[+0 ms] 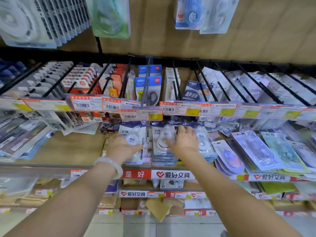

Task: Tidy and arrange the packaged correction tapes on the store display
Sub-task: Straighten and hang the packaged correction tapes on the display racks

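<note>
Correction tape packs (164, 142) are lying in three stacks on the wooden shelf (71, 149), below the price-tag rail (142, 115). Left hand (121, 147) is gripping the left stack's edge; right hand (184, 141), fingers spread, is pressing the middle stack. Judged partway: neighbouring packs (253, 151) are lying fanned and untidy

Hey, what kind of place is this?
Most likely a stationery shop aisle: packaged correction tapes stacked on a shelf, barcode price tags along a peg rail, and red brand strips on the shelf edge.
</note>
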`<control>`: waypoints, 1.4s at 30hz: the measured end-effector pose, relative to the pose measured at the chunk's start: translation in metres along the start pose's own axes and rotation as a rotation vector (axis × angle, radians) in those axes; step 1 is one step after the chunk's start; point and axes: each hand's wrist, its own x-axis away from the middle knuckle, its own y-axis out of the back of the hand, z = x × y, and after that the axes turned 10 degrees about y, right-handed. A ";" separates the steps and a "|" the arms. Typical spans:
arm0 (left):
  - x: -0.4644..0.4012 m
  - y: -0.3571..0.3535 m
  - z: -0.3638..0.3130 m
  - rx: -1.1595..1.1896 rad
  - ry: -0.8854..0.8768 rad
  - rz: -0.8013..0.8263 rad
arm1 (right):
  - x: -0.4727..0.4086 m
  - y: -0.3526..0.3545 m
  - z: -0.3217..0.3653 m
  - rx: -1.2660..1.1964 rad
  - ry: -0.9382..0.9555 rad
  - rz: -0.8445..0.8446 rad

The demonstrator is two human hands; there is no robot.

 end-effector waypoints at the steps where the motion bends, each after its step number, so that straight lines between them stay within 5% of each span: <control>1: 0.000 0.000 0.001 -0.007 -0.020 -0.003 | 0.001 0.005 -0.011 0.008 -0.050 -0.016; 9: 0.015 -0.001 -0.009 -0.007 -0.089 0.001 | 0.006 0.014 -0.057 -0.140 -0.420 0.010; 16: 0.017 -0.007 -0.005 0.050 -0.049 0.054 | 0.013 0.015 -0.054 -0.124 -0.351 -0.115; 26: 0.040 -0.017 0.018 0.095 -0.292 0.040 | 0.082 -0.006 -0.013 -0.363 -0.061 -0.182; 42: 0.109 -0.006 0.053 0.483 -0.472 -0.180 | 0.151 0.003 0.047 -0.619 -0.117 -0.554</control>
